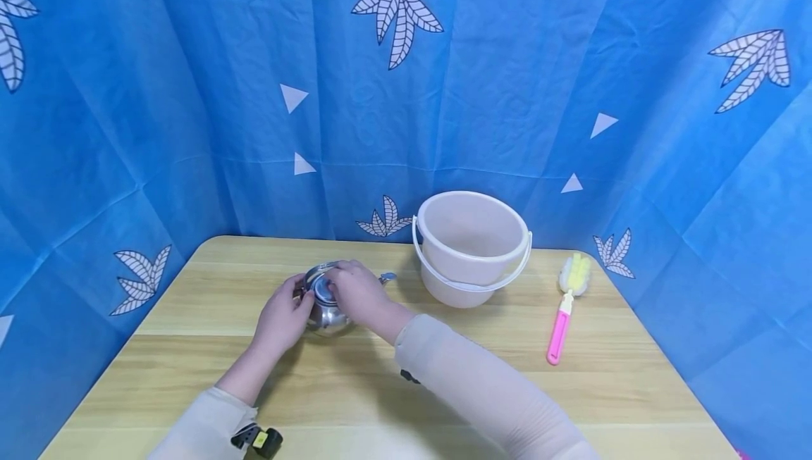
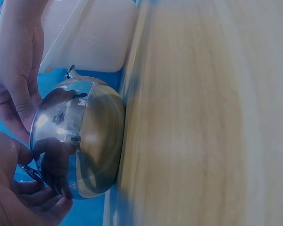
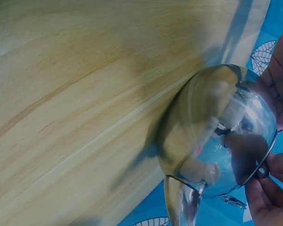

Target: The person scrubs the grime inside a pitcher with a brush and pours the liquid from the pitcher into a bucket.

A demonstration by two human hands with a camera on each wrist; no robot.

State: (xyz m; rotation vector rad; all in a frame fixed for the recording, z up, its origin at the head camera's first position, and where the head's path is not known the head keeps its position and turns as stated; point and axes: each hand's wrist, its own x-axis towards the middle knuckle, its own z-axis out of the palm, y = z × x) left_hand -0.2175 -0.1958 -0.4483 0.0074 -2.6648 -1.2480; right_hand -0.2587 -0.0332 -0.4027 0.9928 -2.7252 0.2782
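Note:
A shiny steel teapot (image 1: 328, 322) stands upright on the table, its spout tip (image 1: 388, 277) toward the right. My left hand (image 1: 283, 315) holds its left side, thumb near the rim and fingers curled against the body, as the left wrist view shows. Over the top, my right hand (image 1: 358, 294) reaches across with fingertips pinching at the lid (image 1: 324, 291), which it partly covers. In the right wrist view the rounded body (image 3: 212, 117) reflects the hands, and the fingers (image 3: 266, 200) meet the rim. Whether the lid is seated cannot be told.
Behind and right of the teapot stands a white bucket (image 1: 469, 266) with its handle lowered to the front. Farther right lies a sponge bottle brush (image 1: 559, 333) with a pink handle. A blue patterned curtain (image 1: 482, 94) borders the wooden table (image 1: 393, 403).

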